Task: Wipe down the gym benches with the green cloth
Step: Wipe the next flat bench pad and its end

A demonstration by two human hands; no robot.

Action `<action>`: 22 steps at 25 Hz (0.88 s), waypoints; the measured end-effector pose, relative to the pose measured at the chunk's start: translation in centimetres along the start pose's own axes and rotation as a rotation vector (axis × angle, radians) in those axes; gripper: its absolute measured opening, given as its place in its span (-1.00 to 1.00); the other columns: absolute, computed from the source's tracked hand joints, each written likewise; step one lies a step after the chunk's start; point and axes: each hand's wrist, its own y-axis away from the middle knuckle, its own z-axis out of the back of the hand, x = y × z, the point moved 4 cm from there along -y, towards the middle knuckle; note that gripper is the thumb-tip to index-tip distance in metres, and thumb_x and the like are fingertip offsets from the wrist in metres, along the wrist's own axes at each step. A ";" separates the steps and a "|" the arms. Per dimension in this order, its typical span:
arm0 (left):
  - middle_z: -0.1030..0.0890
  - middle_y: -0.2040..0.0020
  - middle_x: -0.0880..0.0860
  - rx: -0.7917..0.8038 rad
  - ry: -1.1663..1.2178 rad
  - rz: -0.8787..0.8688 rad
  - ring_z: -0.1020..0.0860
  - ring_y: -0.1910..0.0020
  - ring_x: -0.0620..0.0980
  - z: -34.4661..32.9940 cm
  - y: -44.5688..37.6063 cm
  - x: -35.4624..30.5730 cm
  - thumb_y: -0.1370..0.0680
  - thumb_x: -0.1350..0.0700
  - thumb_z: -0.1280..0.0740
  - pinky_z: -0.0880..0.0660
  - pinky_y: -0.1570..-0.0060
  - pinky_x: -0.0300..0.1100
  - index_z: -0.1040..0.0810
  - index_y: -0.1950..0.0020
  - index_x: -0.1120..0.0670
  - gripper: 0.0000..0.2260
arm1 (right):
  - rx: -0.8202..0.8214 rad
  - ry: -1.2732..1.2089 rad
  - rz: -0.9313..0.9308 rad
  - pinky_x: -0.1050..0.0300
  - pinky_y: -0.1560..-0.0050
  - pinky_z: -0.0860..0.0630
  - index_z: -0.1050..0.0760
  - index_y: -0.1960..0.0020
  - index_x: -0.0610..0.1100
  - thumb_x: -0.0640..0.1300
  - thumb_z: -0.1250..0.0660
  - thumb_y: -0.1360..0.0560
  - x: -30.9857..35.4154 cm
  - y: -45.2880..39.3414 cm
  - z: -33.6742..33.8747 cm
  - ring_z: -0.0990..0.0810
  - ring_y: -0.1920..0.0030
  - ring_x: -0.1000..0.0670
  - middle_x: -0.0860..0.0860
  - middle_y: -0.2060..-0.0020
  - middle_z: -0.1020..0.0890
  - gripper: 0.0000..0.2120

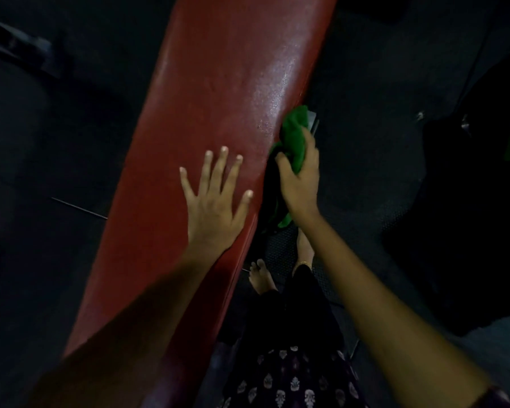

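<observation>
The red surface (pixel 206 119) looks damp, so the flat, spread left hand (pixel 215 201) bracing there could slip. The right hand (pixel 299 175) fingers grip the bunched green cloth (pixel 292 136) at the side edge, where it may miss patches.

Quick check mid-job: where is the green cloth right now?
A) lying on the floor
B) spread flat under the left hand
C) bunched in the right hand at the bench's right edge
C: the right hand grips the bunched green cloth against the red bench edge.

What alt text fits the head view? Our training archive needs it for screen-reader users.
The right hand grips a bunched green cloth against the side edge of a long red gym bench, while the left hand rests flat, fingers spread, on the pad.
</observation>
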 end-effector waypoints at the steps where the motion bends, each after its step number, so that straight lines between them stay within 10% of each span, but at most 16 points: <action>1: -0.22 -0.51 0.10 -0.013 0.000 0.000 -0.11 -0.50 0.09 -0.1 -0.3 0.3 -0.59 -0.10 -0.07 0.07 -0.37 0.31 -0.23 -0.49 0.06 -0.50 | -0.020 0.013 0.026 0.53 -0.02 -0.28 -0.24 -0.45 -0.08 -0.20 -0.26 -0.52 0.5 -1.5 0.1 -0.37 -0.10 0.21 -0.06 -0.23 -0.39 -0.48; 8: -0.23 -0.51 0.09 -0.036 0.037 -0.010 -0.12 -0.50 0.10 -0.8 -0.4 0.3 -0.60 -0.05 -0.03 0.09 -0.37 0.30 -0.24 -0.49 0.06 -0.53 | -0.051 -0.081 0.018 0.31 -0.18 -0.31 -0.24 -0.46 -0.11 -0.19 -0.24 -0.51 -0.1 -2.0 0.1 -0.40 -0.23 0.09 -0.04 -0.28 -0.40 -0.47; 13: -0.24 -0.50 0.10 -0.044 0.067 -0.012 -0.12 -0.49 0.10 -0.8 -0.5 0.7 -0.61 0.00 -0.02 0.09 -0.37 0.32 -0.25 -0.49 0.05 -0.56 | 0.060 -0.069 -0.096 0.56 -0.12 -0.23 -0.25 -0.45 -0.10 -0.17 -0.22 -0.47 -4.1 8.7 -1.8 -0.36 -0.17 0.23 -0.03 -0.27 -0.40 -0.46; 22: -0.23 -0.50 0.09 -0.070 0.032 -0.023 -0.13 -0.50 0.12 -0.8 -0.8 0.5 -0.62 -0.02 0.01 0.07 -0.38 0.31 -0.24 -0.50 0.04 -0.56 | -0.019 0.027 0.063 0.59 0.00 -0.26 -0.21 -0.47 -0.14 -0.21 -0.23 -0.55 0.0 -0.2 0.0 -0.35 -0.11 0.19 -0.05 -0.25 -0.37 -0.49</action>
